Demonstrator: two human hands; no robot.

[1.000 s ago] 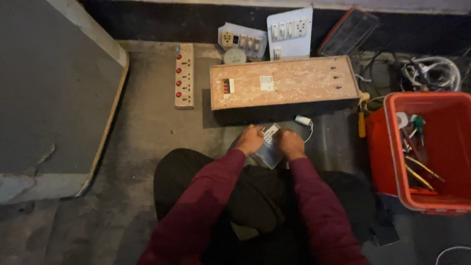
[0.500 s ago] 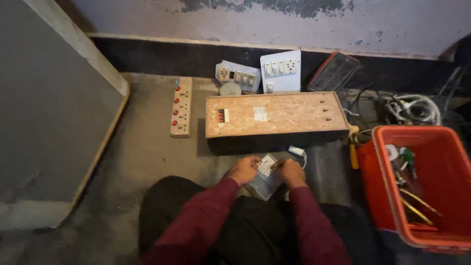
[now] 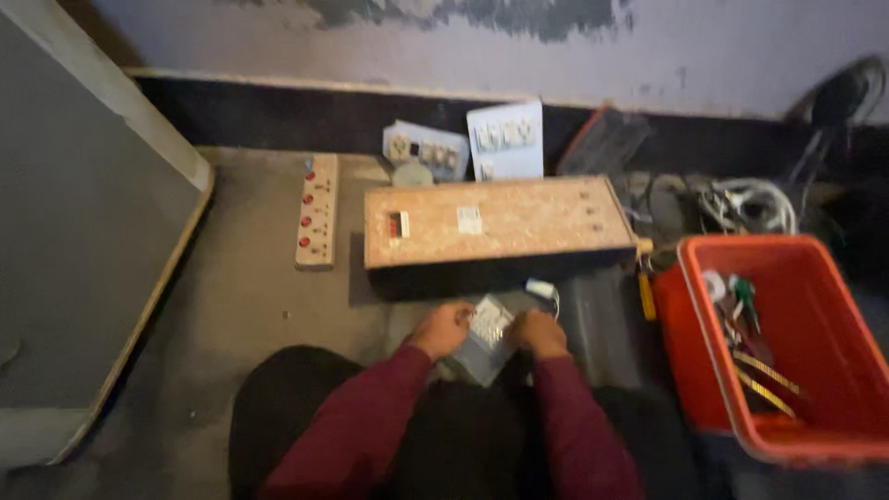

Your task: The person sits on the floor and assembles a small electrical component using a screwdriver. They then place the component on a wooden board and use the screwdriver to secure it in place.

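Note:
My left hand (image 3: pixel 443 329) and my right hand (image 3: pixel 538 333) both grip a small clear plastic packet (image 3: pixel 485 335) with a pale part inside, held above my lap. Both sleeves are dark red. Just beyond the packet lies a long chipboard box (image 3: pixel 495 225) with a small red switch and a white label on top. A small white plug with a cable (image 3: pixel 542 290) rests on the floor beside my right hand.
A power strip with red switches (image 3: pixel 317 223) lies left of the box. Socket plates (image 3: pixel 465 145) lean against the wall behind it. A red plastic bin (image 3: pixel 787 366) of tools stands at right, coiled cables (image 3: pixel 748 204) beyond it. A grey board (image 3: pixel 88 241) fills the left.
The view has tilted up, showing more of the wall. My hands have stayed together on the packet, in front of the box.

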